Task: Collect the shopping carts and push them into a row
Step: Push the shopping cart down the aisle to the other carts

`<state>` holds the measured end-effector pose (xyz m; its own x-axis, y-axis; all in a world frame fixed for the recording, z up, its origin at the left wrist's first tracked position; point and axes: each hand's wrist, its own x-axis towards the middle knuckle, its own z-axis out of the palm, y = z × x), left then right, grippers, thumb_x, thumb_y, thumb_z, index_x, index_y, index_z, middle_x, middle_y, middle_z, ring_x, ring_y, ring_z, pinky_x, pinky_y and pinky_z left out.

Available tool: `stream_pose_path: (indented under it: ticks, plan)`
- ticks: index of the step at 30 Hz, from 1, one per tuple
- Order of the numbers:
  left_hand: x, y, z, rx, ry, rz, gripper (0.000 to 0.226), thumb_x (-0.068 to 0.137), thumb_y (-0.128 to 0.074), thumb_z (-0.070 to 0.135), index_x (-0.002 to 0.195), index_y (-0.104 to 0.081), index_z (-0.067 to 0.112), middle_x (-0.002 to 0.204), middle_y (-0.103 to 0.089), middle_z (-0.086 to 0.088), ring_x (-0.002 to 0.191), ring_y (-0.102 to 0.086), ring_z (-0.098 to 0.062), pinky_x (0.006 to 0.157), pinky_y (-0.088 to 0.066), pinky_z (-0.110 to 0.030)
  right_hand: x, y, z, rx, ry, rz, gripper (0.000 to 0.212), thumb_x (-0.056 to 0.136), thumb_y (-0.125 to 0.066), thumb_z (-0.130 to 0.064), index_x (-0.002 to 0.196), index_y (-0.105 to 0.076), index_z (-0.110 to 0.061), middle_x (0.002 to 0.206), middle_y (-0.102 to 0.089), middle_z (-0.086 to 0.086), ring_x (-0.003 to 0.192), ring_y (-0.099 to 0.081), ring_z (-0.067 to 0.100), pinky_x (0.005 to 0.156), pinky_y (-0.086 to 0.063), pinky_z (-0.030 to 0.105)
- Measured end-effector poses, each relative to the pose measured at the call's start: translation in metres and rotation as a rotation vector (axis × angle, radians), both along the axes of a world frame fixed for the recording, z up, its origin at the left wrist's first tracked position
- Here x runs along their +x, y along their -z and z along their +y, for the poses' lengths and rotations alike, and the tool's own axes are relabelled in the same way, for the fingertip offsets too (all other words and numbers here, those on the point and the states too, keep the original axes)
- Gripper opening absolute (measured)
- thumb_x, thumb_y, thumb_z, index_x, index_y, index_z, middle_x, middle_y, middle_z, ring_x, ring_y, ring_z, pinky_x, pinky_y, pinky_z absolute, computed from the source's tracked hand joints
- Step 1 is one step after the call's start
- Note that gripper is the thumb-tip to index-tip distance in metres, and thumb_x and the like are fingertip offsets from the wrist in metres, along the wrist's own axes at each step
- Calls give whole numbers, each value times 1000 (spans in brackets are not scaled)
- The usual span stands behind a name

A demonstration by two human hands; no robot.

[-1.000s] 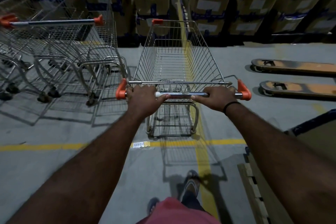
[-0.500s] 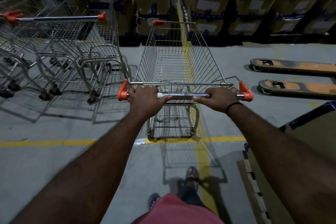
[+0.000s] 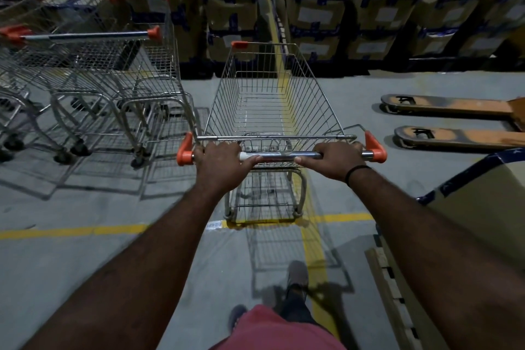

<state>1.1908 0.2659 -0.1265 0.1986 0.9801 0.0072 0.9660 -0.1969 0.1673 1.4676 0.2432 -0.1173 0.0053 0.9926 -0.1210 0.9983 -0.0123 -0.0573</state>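
Orange caps mark both ends of the handle bar (image 3: 281, 155), and both hands hold it. The left hand (image 3: 224, 163) is near the left cap and the right hand (image 3: 333, 160) is further in from the right one. On each hand the fingers are curled together over the top of the bar with the thumb lying along its near side; the fingertips are hidden behind it. The cart (image 3: 315, 94) is empty and stands on the grey floor (image 3: 85, 264), pointing at the stacked boxes (image 3: 369, 14). Its back wheels are at the yellow line (image 3: 71, 230). The parked carts (image 3: 119, 65) are just beside it on the left, and the pallet truck forks (image 3: 454, 122) lie apart on the right. This looks like the delivery step, with a loose cart being brought up to the group. The next move probably calls for a steer to the left to bring the cart into line with the nearest parked one. It should be a gentle push, so the wire frames meet without snagging.
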Motion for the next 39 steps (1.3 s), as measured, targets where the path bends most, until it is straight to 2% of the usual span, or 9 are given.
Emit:
stream_pose_path:
  ticks: [8, 15, 20, 22, 25, 29, 33, 35, 39]
  plan:
    - [-3, -1, -5, -5, 5, 6, 82, 76, -14, 89, 103, -64, 29, 109, -68, 0, 112, -56, -30, 104, -35, -56, -3, -1, -7, -11, 11, 2, 76, 67, -18, -97, 71, -52, -29, 75, -59, -7, 84, -60, 23, 97, -35, 52]
    - [1, -2, -5, -27, -1, 14, 74, 81, -22, 86, 104, -64, 29, 112, -67, 0, 115, -55, -30, 106, -33, -58, -3, -5, -5, -37, 26, 9, 79, 65, -17, -97, 79, -58, -31, 75, -58, -8, 85, -60, 22, 99, -35, 52]
    - [3, -12, 5, -122, -44, 47, 71, 84, -30, 87, 105, -66, 30, 114, -69, -1, 118, -56, -31, 106, -32, -55, -1, -24, 11, -299, 3, 130, 74, 78, -28, -93, 78, -61, -27, 95, -62, 1, 92, -58, 24, 88, -44, 40]
    - [4, -20, 12, -252, -53, 42, 71, 86, -32, 86, 107, -68, 29, 114, -70, 1, 120, -57, -29, 107, -30, -55, -3, -32, 24, -390, -5, 176, 84, 78, -27, -93, 92, -69, -21, 102, -59, 5, 99, -59, 27, 83, -42, 35]
    - [7, -32, 24, -347, -75, -210, 61, 87, -47, 77, 103, -72, 24, 102, -71, 0, 105, -64, -25, 100, -45, -48, -14, -37, 41, -287, -61, 160, 87, 75, -20, -95, 85, -67, -23, 99, -66, 3, 92, -60, 25, 81, -45, 36]
    - [10, -48, 32, -256, -98, -419, 44, 92, -62, 57, 108, -71, 16, 102, -73, -4, 79, -67, -14, 79, -56, -35, -44, -44, 60, -127, -99, 259, 77, 83, -26, -90, 96, -70, -28, 92, -66, -6, 90, -57, 18, 100, -41, 50]
    - [2, -59, 37, -159, -134, -411, 48, 90, -61, 60, 113, -72, 18, 112, -72, -1, 89, -68, -20, 72, -56, -33, -74, -51, 75, -94, -171, 358, 66, 90, -34, -81, 98, -71, -27, 90, -67, -7, 90, -59, 17, 98, -44, 49]
    - [-8, -64, 43, -116, -166, -409, 49, 88, -59, 64, 109, -72, 22, 111, -74, -1, 100, -68, -21, 81, -55, -36, -90, -55, 84, -86, -191, 391, 66, 90, -34, -81, 96, -71, -27, 90, -68, -7, 89, -61, 18, 96, -46, 49]
    - [-37, -71, 55, -109, -234, -483, 38, 95, -56, 57, 102, -70, 22, 99, -74, 0, 87, -68, -20, 78, -55, -37, -130, -59, 108, -59, -214, 460, 66, 89, -32, -81, 84, -68, -27, 83, -69, -8, 84, -62, 17, 87, -51, 45]
